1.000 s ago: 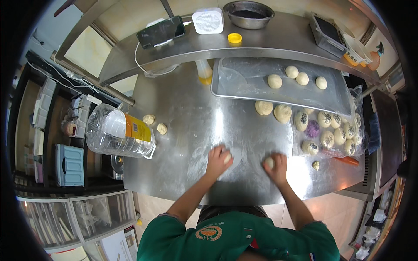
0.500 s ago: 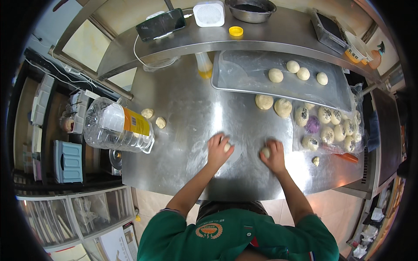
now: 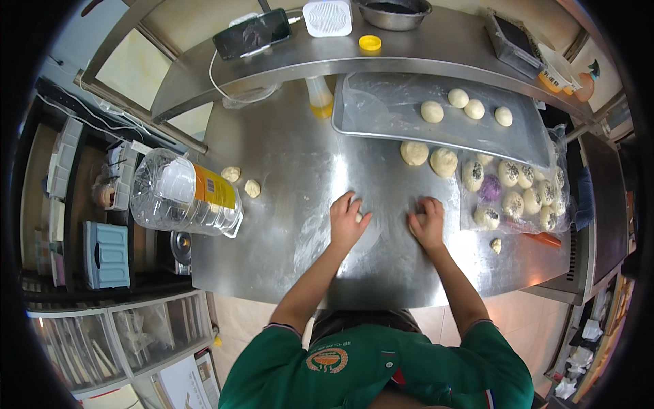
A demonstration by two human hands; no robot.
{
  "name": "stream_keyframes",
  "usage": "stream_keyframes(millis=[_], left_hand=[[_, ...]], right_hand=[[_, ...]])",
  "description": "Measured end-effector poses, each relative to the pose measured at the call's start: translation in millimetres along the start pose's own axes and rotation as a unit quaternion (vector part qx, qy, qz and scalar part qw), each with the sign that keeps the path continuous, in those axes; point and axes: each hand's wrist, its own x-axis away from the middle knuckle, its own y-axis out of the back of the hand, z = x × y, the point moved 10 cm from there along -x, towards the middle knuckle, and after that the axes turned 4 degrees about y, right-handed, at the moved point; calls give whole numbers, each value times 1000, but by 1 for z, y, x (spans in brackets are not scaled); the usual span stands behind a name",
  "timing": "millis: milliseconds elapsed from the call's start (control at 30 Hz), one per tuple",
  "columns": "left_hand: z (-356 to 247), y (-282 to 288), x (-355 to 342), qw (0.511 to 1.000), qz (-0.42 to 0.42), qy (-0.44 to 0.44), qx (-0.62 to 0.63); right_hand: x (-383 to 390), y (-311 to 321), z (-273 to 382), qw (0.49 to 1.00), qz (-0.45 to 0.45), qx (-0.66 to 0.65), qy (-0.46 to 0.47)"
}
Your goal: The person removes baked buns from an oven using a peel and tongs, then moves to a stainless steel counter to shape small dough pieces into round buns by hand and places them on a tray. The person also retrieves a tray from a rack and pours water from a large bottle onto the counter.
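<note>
My left hand (image 3: 348,222) is cupped over a small dough ball (image 3: 359,217) on the steel table (image 3: 272,252), with the fingers curled round it. The dough shows only between thumb and fingers. To its right, my right hand (image 3: 428,225) curls in the same way over another dough ball (image 3: 420,219), mostly hidden beneath the fingers. Two larger dough balls (image 3: 443,163) sit beyond my right hand, in front of a metal tray (image 3: 381,126) that bears several smaller white balls (image 3: 475,109). A dusting of flour marks the table around my left hand.
Filled dough rounds (image 3: 512,204), many dark-topped, lie on plastic at the right, near an orange-handled tool (image 3: 543,240). A dough scrap (image 3: 496,245) is closer to me. Leftward are two dough pieces (image 3: 252,188) and a large clear bottle (image 3: 184,194). A squeeze bottle (image 3: 319,99) stands behind.
Both hands have shifted slightly away from me over the table, still curled round their dough balls. The view has moved a little; the tray and other dough stay put.
</note>
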Motion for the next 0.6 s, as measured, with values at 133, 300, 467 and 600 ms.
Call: stream_keyframes(millis=[133, 300, 467, 600], left_hand=[[-35, -20, 13, 995, 42, -72, 63], [-13, 34, 81, 991, 122, -53, 23], [6, -2, 1, 999, 13, 10, 38], [-33, -31, 17, 993, 82, -65, 56]], right_hand=[[13, -43, 48, 989, 45, 17, 137], [94, 15, 40, 986, 126, -44, 102], [13, -5, 0, 999, 26, 17, 27], [14, -41, 42, 992, 53, 68, 92]])
